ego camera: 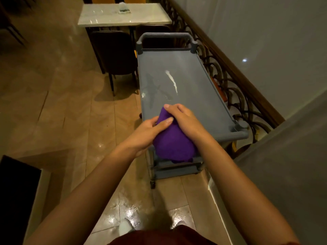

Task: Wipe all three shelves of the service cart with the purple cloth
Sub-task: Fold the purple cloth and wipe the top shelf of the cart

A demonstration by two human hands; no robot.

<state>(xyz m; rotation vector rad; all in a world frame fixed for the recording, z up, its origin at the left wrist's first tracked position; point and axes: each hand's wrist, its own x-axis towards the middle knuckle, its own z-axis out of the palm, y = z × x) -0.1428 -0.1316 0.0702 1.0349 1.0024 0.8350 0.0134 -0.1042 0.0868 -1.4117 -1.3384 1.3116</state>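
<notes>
A grey service cart (194, 96) stands lengthwise in front of me, its top shelf bare with a wet streak on it. The purple cloth (172, 140) is bunched up over the cart's near end, hanging down past the top shelf's edge. My left hand (150, 129) grips the cloth from the left, thumb pressed on top. From above and the right, my right hand (184, 117) closes over the cloth. The near ends of the lower shelves (177, 169) show below the cloth; the rest of them is hidden.
A dark chair (115, 53) and a white marble table (123, 15) stand beyond the cart's far left. An ornate railing (235, 89) runs close along the cart's right side. A grey wall (292, 165) is at near right. Open tiled floor lies to the left.
</notes>
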